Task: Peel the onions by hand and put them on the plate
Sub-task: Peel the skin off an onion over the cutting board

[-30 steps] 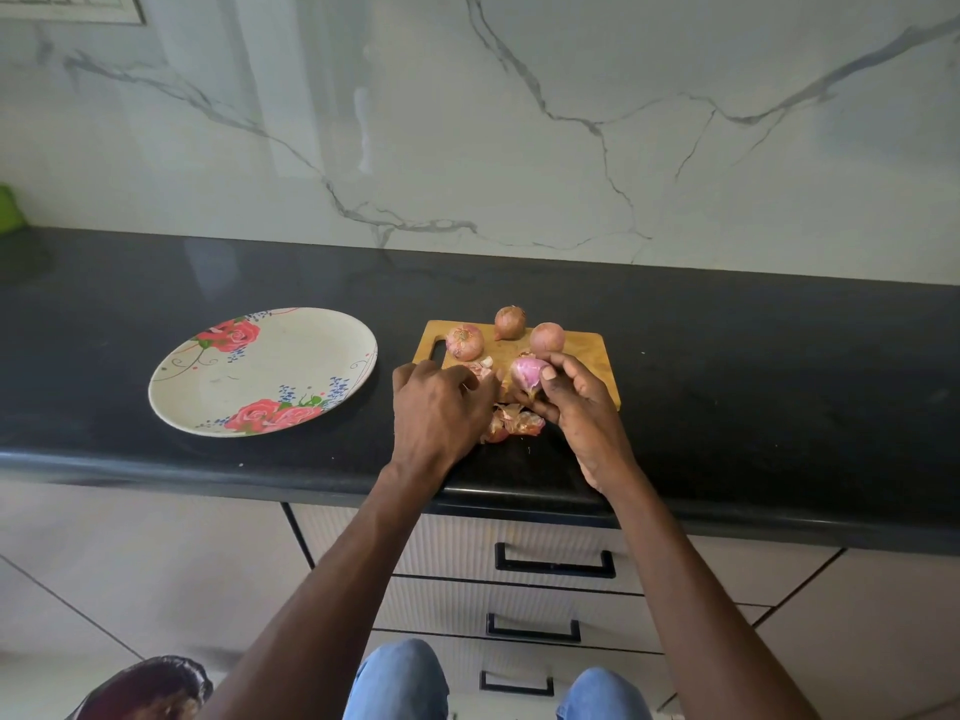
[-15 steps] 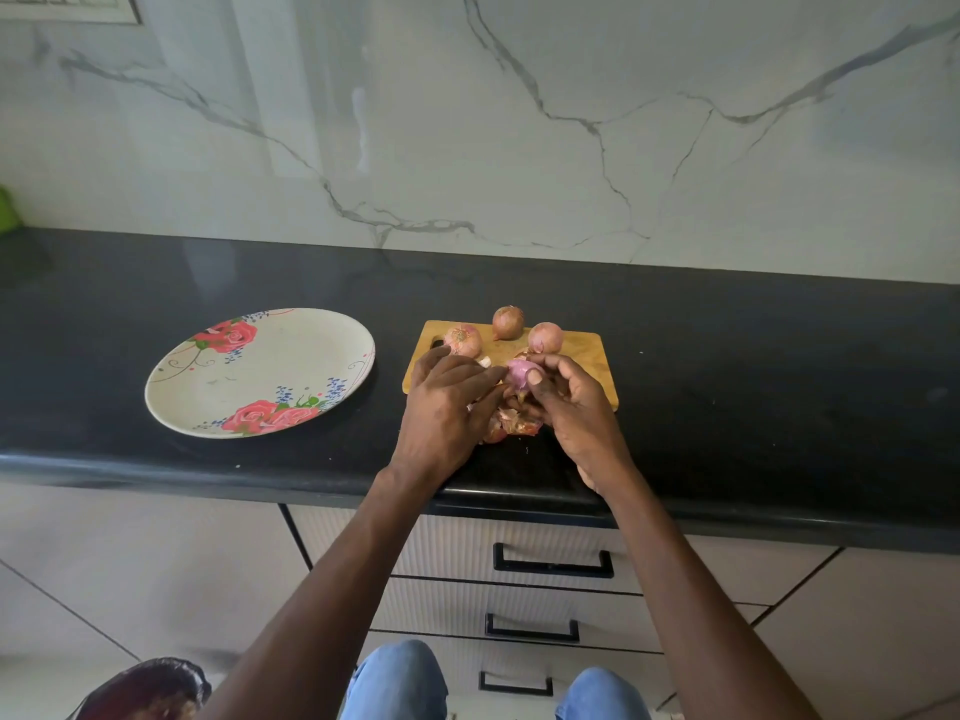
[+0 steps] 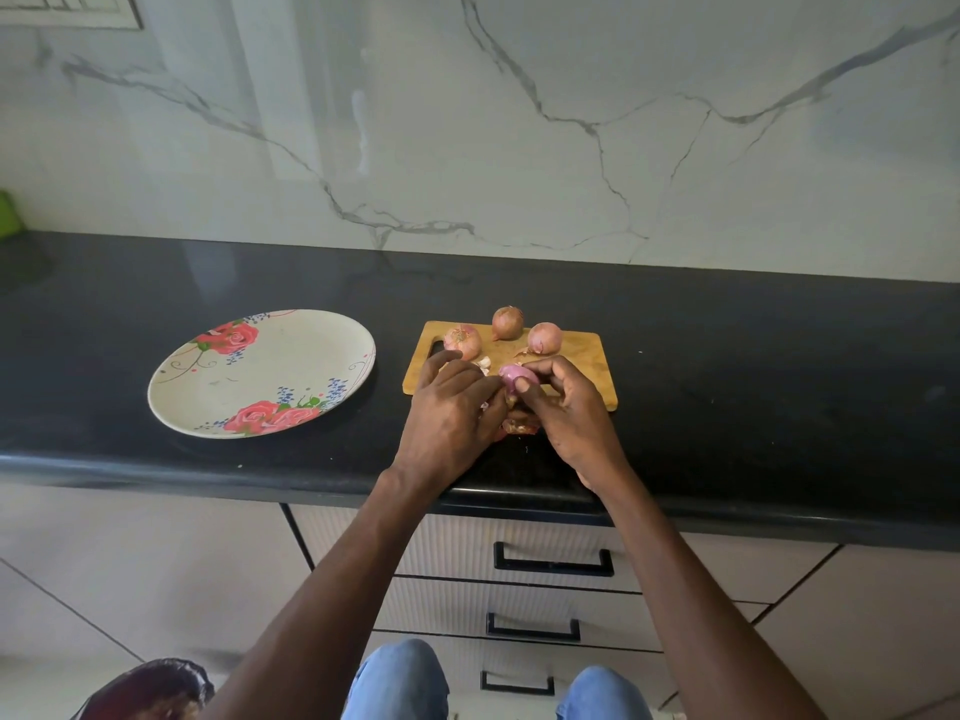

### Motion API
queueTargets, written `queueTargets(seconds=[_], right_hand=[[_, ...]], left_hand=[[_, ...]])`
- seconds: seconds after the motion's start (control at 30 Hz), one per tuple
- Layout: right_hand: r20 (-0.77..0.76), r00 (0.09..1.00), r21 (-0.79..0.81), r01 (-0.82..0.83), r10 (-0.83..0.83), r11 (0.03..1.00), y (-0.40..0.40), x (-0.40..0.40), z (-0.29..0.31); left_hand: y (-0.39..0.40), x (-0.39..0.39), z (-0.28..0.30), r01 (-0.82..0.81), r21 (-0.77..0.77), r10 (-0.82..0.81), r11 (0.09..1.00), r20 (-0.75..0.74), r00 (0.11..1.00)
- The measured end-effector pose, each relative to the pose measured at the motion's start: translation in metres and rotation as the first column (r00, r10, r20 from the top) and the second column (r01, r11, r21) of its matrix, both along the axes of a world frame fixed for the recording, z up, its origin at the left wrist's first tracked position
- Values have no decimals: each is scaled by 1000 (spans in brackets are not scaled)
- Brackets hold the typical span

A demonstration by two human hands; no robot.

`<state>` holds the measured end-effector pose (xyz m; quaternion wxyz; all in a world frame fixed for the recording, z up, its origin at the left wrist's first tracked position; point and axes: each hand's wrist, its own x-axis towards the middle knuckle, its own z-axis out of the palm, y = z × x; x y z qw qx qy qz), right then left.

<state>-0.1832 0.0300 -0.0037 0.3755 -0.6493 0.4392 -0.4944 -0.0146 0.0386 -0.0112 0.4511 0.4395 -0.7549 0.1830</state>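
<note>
1. Right hand (image 3: 569,407) and left hand (image 3: 449,407) both pinch the peeled onion (image 3: 516,376) over the board (image 3: 582,356).
2. Three unpeeled onions (image 3: 507,322) sit along the board's far edge.
3. Skins (image 3: 519,423) lie under the hands.
4. Plate (image 3: 291,356) sits left, well apart.

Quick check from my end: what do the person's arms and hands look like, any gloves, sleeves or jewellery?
Both arms are bare from wherever they enter the head view down to the wrist, no sleeves showing. The left hand and right hand are ungloved. No watch, bracelet or ring is visible. Nails look short and unpainted. Blue jeans show at the knees below.
</note>
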Motion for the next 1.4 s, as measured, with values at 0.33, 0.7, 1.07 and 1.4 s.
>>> queueTargets(seconds=[0.33,0.7,1.07,1.4], right_hand=[[136,991,76,-19,9,997,-2,-2,0],[316,946,167,-135,77,977,-4,-3,-1],[300,949,149,-150,100,977,2,-1,6],[172,977,64,-136,123,989,6,-2,9]], left_hand=[[-3,1,1,-103,153,117,983,-83,990],[4,-1,6,70,207,-44,976,-128,991],[4,3,7,123,237,-82,964,-178,981],[9,6,18,373,333,-135,866,-563,815]])
